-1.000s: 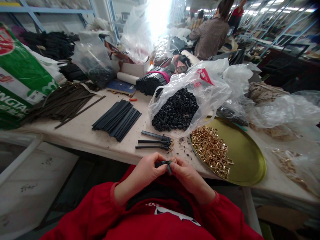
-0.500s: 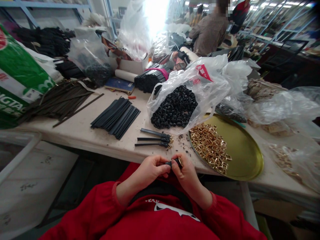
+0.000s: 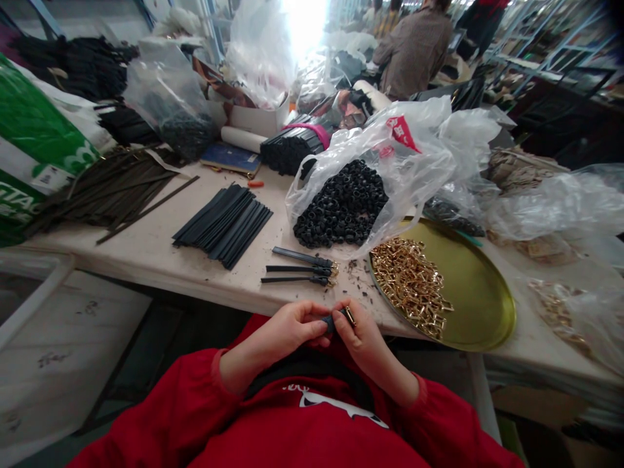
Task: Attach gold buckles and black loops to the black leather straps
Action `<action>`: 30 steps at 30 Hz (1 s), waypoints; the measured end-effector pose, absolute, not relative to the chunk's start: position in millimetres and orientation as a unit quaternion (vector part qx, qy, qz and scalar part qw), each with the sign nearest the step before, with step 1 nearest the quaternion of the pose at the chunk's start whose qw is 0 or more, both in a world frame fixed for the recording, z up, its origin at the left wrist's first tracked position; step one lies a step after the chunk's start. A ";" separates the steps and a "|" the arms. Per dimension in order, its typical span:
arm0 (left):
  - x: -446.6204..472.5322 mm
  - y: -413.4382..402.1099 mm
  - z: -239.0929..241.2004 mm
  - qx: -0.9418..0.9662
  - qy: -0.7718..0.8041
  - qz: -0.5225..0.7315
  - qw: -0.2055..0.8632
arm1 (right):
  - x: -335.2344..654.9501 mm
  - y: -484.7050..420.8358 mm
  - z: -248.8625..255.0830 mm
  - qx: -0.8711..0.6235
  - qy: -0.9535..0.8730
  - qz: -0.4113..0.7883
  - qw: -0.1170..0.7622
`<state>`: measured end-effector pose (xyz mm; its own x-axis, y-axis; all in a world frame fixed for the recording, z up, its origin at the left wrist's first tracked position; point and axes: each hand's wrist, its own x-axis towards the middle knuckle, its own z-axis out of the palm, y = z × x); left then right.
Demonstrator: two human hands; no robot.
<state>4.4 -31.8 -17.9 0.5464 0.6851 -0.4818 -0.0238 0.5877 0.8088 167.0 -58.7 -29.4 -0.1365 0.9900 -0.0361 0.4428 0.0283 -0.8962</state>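
Note:
My left hand [image 3: 287, 328] and my right hand [image 3: 358, 335] meet in front of my chest, below the table's near edge. Both pinch one small black strap [image 3: 331, 322] that carries a gold buckle [image 3: 349, 316] at its right end. Three strap pieces with gold ends [image 3: 305, 268] lie on the table just beyond my hands. A gold tray [image 3: 480, 292] heaped with gold buckles [image 3: 412, 286] sits to the right. Behind it, an open plastic bag holds black rings [image 3: 344, 205]. A stack of flat black strips [image 3: 224, 224] lies to the left.
Brown strips [image 3: 112, 192], a green-and-white sack [image 3: 36, 140] and more bags crowd the table's left. A bundle of black strips with a pink band [image 3: 295, 146] stands behind. Clear bags cover the right side. Another person [image 3: 414, 49] works at the back.
My hands have risen slightly toward the table edge and turned the strap, so the gold buckle now shows at my right fingertips. The view has tilted down a little.

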 end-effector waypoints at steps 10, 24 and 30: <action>0.5 -37.3 -23.9 0.463 0.425 0.196 0.752 | 172.9 -63.5 -27.9 -0.513 -0.695 0.424 0.271; 7.4 -39.5 4.1 0.627 0.459 0.068 0.626 | 160.2 -70.8 -36.4 -0.566 -0.607 0.397 0.392; 5.1 -37.7 0.4 0.696 0.425 0.020 0.578 | 162.9 -79.8 -37.5 -0.545 -0.598 0.419 0.411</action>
